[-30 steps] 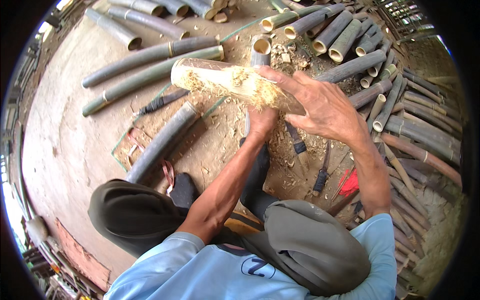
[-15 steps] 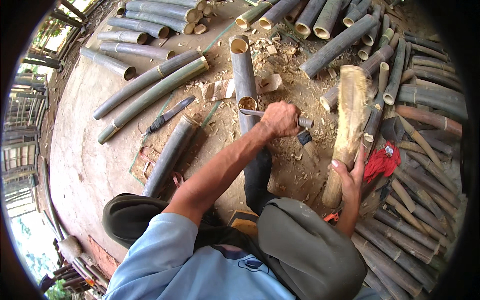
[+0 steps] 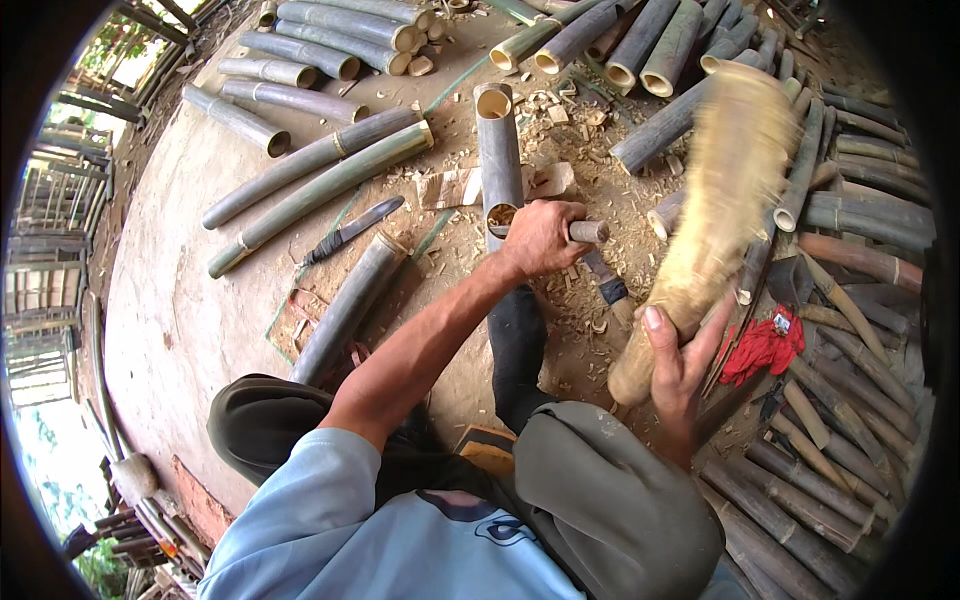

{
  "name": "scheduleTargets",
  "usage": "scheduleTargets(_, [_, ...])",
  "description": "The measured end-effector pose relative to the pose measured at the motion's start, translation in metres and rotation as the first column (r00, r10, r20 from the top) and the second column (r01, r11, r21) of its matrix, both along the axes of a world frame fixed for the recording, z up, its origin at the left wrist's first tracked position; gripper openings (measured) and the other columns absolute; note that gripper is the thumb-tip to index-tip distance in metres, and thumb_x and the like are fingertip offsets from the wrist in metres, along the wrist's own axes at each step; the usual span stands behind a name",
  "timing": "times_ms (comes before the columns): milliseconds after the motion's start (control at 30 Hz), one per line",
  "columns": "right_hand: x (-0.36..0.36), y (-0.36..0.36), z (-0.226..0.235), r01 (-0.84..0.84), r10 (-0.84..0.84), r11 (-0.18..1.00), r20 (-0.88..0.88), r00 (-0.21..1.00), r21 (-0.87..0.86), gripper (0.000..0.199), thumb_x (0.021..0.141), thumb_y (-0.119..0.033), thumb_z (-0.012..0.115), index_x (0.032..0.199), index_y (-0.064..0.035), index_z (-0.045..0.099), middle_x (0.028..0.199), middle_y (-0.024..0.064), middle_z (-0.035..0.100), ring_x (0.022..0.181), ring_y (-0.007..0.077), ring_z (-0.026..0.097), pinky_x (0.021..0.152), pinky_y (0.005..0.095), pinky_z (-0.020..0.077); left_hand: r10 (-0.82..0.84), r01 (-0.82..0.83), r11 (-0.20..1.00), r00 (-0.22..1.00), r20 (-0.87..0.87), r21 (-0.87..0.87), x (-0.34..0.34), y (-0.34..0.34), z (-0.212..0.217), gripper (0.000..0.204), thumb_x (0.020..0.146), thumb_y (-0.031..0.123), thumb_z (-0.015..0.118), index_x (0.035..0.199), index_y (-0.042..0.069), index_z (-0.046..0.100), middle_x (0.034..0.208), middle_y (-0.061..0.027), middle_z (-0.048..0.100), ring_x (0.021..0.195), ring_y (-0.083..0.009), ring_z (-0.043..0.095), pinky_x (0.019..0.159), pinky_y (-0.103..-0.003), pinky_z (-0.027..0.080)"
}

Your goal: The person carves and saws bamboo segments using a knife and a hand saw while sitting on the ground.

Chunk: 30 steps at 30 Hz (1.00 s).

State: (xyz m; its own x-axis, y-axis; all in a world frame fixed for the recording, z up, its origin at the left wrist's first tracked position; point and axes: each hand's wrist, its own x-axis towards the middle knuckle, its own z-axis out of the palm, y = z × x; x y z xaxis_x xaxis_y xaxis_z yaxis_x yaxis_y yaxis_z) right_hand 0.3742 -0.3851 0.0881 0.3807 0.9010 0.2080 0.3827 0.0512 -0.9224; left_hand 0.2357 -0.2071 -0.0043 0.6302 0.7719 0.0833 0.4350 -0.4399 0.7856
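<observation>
A grey-green bamboo tube (image 3: 499, 150) points away from me, with a cut-out hole (image 3: 502, 214) in its upper side. At that hole my left hand (image 3: 538, 240) is closed round a chisel, whose handle end (image 3: 590, 232) sticks out to the right; the fist hides most of its blade. My right hand (image 3: 682, 355) grips the narrow lower part of a rough wooden mallet (image 3: 728, 170). The mallet's thick head is smeared by motion, tilted up and right, apart from the chisel. A piece of printed cardboard or wood (image 3: 450, 188) lies under the tube.
A knife with a black-wrapped handle (image 3: 352, 232) lies to the left, near a loose bamboo tube (image 3: 350, 305). Another wrapped-handle blade (image 3: 612, 288) rests right of my leg. Red gloves or cloth (image 3: 762, 346) and stacked bamboo (image 3: 800, 505) are on the right. Wood chips litter the ground.
The mallet's head has swung up and to the right, while its lower end moved left. My left hand and the chisel shifted slightly left, and the chisel's handle end dropped behind the fist less visibly.
</observation>
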Motion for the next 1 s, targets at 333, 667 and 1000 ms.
scheduleTargets(333, [-0.007, 0.018, -0.018, -0.124, 0.109, 0.981, -0.109, 0.988, -0.146, 0.095, 0.085, -0.020, 0.074, 0.155, 0.0111, 0.018, 0.150, 0.0320, 0.039, 0.139, 0.0359, 0.042, 0.116, 0.0418, 0.0329, -0.135, 0.251, 0.897, 0.940, 0.313, -0.364, 0.006, 0.095, -0.002, 0.022, 0.083, 0.026, 0.068, 0.076, 0.006, 0.065, 0.069, -0.0038, 0.064, 0.059, -0.0099, 0.056, 0.052, -0.030, 0.048])
scheduleTargets(667, [0.025, 0.050, 0.023, 0.079, -0.086, 0.995, -0.146, 0.986, -0.053, 0.090, 0.089, -0.014, 0.070, 0.159, 0.0008, 0.015, 0.149, 0.0239, 0.041, 0.129, 0.0304, 0.049, 0.109, 0.0409, 0.0412, -0.258, 0.288, 0.900, 0.957, 0.133, -0.326, 0.026, 0.108, -0.016, 0.039, 0.089, 0.040, 0.074, 0.075, 0.007, 0.060, 0.065, -0.0014, 0.059, 0.057, -0.0127, 0.054, 0.052, -0.032, 0.045])
scheduleTargets(1000, [0.005, 0.080, 0.034, -0.220, 0.232, 0.972, 0.164, 0.959, -0.087, 0.087, 0.084, -0.014, 0.069, 0.157, 0.0020, 0.024, 0.149, 0.0233, 0.042, 0.134, 0.0326, 0.047, 0.115, 0.0433, 0.0359, -0.373, 0.409, 0.870, 0.912, 0.173, -0.276, -0.001, 0.088, -0.008, 0.014, 0.088, 0.010, 0.070, 0.078, 0.002, 0.064, 0.066, 0.0023, 0.060, 0.060, -0.0075, 0.050, 0.056, -0.029, 0.044])
